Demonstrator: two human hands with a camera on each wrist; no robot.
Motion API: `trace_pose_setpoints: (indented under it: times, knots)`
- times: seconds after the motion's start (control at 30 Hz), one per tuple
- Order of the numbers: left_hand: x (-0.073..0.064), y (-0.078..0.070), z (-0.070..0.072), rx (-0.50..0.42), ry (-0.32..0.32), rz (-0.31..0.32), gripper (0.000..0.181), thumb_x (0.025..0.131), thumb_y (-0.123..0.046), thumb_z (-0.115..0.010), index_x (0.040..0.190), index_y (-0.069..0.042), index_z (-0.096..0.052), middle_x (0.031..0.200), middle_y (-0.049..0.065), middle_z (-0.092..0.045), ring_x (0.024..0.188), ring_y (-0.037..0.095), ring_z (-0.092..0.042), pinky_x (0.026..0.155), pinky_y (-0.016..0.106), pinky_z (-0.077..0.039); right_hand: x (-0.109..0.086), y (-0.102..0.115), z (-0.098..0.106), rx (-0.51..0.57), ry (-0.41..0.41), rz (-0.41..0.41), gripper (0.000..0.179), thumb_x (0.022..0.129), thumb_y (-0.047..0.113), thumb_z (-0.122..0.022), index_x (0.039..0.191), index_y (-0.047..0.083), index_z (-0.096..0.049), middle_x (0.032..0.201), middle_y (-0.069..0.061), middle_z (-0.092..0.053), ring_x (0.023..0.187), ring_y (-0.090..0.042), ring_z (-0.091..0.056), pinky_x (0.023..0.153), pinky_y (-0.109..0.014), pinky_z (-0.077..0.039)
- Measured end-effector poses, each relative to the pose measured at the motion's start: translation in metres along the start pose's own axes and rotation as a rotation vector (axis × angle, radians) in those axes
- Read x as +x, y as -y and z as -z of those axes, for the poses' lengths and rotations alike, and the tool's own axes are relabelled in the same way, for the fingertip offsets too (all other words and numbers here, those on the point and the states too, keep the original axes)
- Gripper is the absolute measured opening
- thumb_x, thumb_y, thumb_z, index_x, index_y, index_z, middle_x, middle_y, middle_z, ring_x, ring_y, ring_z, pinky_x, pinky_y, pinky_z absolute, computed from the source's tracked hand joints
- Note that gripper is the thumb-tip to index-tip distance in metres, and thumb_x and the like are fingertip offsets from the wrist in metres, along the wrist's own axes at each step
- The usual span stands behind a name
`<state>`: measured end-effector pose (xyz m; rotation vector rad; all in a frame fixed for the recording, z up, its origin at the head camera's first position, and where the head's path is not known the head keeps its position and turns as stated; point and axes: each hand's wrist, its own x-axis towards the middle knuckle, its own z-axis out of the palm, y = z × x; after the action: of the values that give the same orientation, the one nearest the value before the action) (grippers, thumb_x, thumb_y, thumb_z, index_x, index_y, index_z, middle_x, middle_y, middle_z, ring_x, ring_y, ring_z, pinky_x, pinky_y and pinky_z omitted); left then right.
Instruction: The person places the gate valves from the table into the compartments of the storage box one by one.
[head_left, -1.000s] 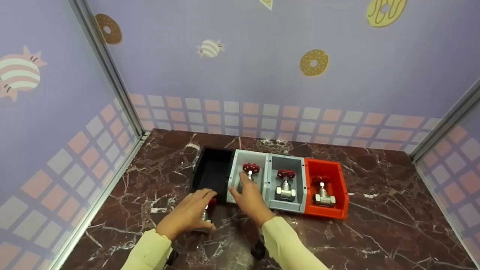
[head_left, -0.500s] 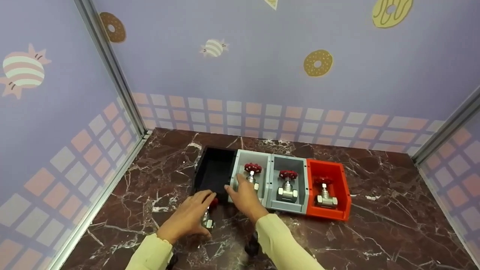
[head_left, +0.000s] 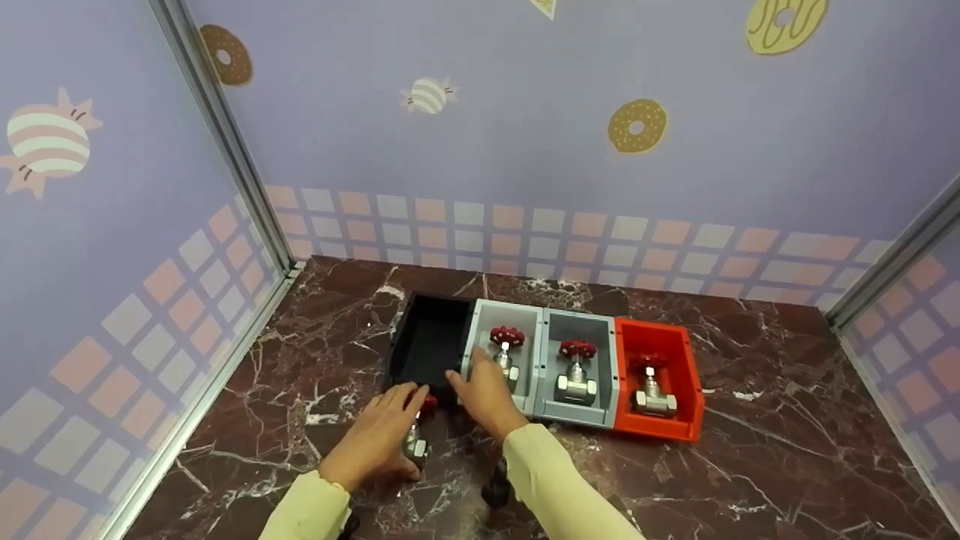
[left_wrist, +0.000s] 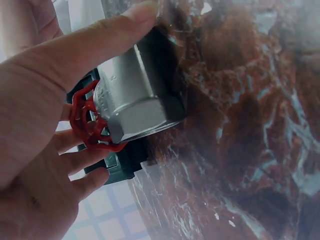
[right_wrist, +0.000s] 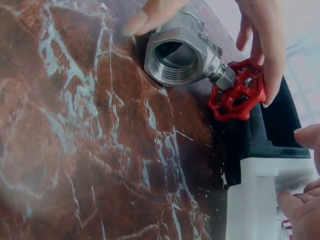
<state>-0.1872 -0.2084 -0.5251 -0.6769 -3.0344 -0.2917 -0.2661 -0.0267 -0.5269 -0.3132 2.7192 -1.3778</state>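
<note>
My left hand (head_left: 373, 435) grips a gate valve (head_left: 417, 448) standing on the table before the black bin. Its metal body (left_wrist: 137, 112) lies by my thumb, with my fingers about the red handwheel (right_wrist: 234, 116). In the head view the hand hides much of this valve. My right hand (head_left: 487, 397) is spread at the front left of the white bin (head_left: 501, 313), thumb over the black bin's side and fingers on the white bin's side. Whether it touches their wall I cannot tell. A second valve (head_left: 507, 372) stands inside the white bin.
Joined in a row are the black bin (head_left: 427, 352), the white one, a grey bin (head_left: 577, 324) and an orange-red bin (head_left: 694, 416). Valves stand in the grey bin (head_left: 576, 386) and the orange-red bin (head_left: 654, 401). Patterned walls (head_left: 480, 150) enclose the marble table (head_left: 787, 420).
My right hand has shifted left, away from the valve in the white bin. My left thumb has come down nearer the person, uncovering more of the valve body. The view has turned slightly.
</note>
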Motion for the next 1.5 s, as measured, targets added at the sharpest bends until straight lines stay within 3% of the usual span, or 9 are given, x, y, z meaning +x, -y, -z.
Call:
trace_pose_setpoints:
  times: [0.27, 0.33, 0.4, 0.5, 0.57, 0.77, 1.1, 1.33, 1.5]
  knots:
    - [0.0042, -0.0035, -0.0024, 0.013, 0.005, 0.041, 0.118, 0.05, -0.044, -0.093, 0.145, -0.001, -0.038, 0.14, 0.022, -0.044, 0.13, 0.038, -0.044, 0.102, 0.055, -0.04, 0.0036, 0.0007, -0.0045, -0.021, -0.023, -0.008, 0.07, 0.093, 0.03, -0.064, 0.145, -0.006, -0.034, 0.143, -0.025, -0.046, 0.133, -0.032, -0.047, 0.106, -0.044, -0.043]
    - [0.0049, -0.0046, -0.0032, 0.031, 0.0, 0.043, 0.118, 0.049, -0.044, -0.094, 0.144, 0.0, -0.038, 0.141, 0.023, -0.044, 0.13, 0.038, -0.043, 0.103, 0.054, -0.04, 0.0045, 0.0014, -0.0052, -0.01, -0.024, -0.018, 0.068, 0.093, 0.029, -0.064, 0.144, -0.005, -0.035, 0.133, -0.025, -0.055, 0.118, -0.03, -0.059, 0.103, -0.043, -0.046]
    - [0.0054, -0.0057, -0.0042, 0.052, -0.007, 0.042, 0.119, 0.048, -0.044, -0.094, 0.143, 0.001, -0.039, 0.141, 0.023, -0.044, 0.13, 0.039, -0.043, 0.102, 0.053, -0.041, 0.0055, 0.0019, -0.0062, 0.003, -0.023, -0.032, 0.069, 0.093, 0.028, -0.063, 0.145, -0.005, -0.033, 0.121, -0.022, -0.061, 0.093, -0.024, -0.069, 0.097, -0.041, -0.049]
    - [0.0061, -0.0071, -0.0058, 0.082, -0.021, 0.035, 0.12, 0.047, -0.045, -0.094, 0.142, 0.003, -0.04, 0.141, 0.024, -0.044, 0.129, 0.039, -0.044, 0.101, 0.053, -0.042, 0.0068, 0.0029, -0.0073, 0.01, -0.011, -0.056, 0.072, 0.094, 0.027, -0.063, 0.148, -0.005, -0.027, 0.098, -0.016, -0.065, 0.055, -0.014, -0.063, 0.089, -0.036, -0.052]
    - [0.0063, -0.0079, -0.0062, 0.095, -0.028, 0.028, 0.119, 0.047, -0.046, -0.094, 0.141, 0.003, -0.04, 0.139, 0.023, -0.044, 0.127, 0.039, -0.045, 0.1, 0.052, -0.043, 0.0073, 0.0034, -0.0076, 0.007, -0.011, -0.059, 0.074, 0.094, 0.025, -0.063, 0.149, -0.005, -0.024, 0.094, -0.015, -0.066, 0.049, -0.013, -0.06, 0.083, -0.034, -0.054]
    - [0.007, -0.0091, -0.0056, 0.131, -0.049, 0.012, 0.113, 0.048, -0.043, -0.093, 0.139, 0.004, -0.043, 0.135, 0.022, -0.047, 0.123, 0.038, -0.048, 0.098, 0.051, -0.044, 0.0076, 0.0039, -0.0073, -0.041, -0.031, -0.027, 0.071, 0.093, 0.021, -0.063, 0.146, -0.01, -0.028, 0.096, -0.021, -0.068, 0.069, -0.02, -0.068, 0.074, -0.034, -0.055]
    - [0.007, -0.0093, -0.008, 0.134, -0.007, 0.051, 0.114, 0.048, -0.043, -0.09, 0.14, 0.003, -0.041, 0.138, 0.022, -0.045, 0.125, 0.039, -0.047, 0.097, 0.053, -0.045, 0.0082, 0.0042, -0.0053, -0.072, -0.006, -0.017, 0.072, 0.093, 0.023, -0.063, 0.145, -0.012, -0.028, 0.058, -0.005, -0.063, 0.046, -0.012, -0.058, 0.077, -0.035, -0.055]
    - [0.0055, -0.0089, -0.0094, 0.121, -0.04, 0.039, 0.113, 0.045, -0.041, -0.09, 0.138, 0.002, -0.043, 0.135, 0.02, -0.046, 0.122, 0.038, -0.048, 0.093, 0.052, -0.048, 0.0092, 0.0042, -0.0064, -0.062, -0.006, -0.022, 0.072, 0.093, 0.023, -0.064, 0.146, -0.01, -0.029, 0.052, -0.001, -0.06, 0.043, -0.01, -0.056, 0.079, -0.036, -0.055]
    - [0.0048, -0.0088, -0.01, 0.11, -0.065, 0.019, 0.11, 0.044, -0.037, -0.09, 0.136, 0.002, -0.045, 0.132, 0.02, -0.046, 0.12, 0.038, -0.049, 0.08, 0.048, -0.054, 0.0102, 0.004, -0.0067, -0.074, -0.002, -0.027, 0.072, 0.093, 0.024, -0.063, 0.146, -0.01, -0.028, 0.054, -0.002, -0.06, 0.047, -0.011, -0.057, 0.081, -0.037, -0.054]
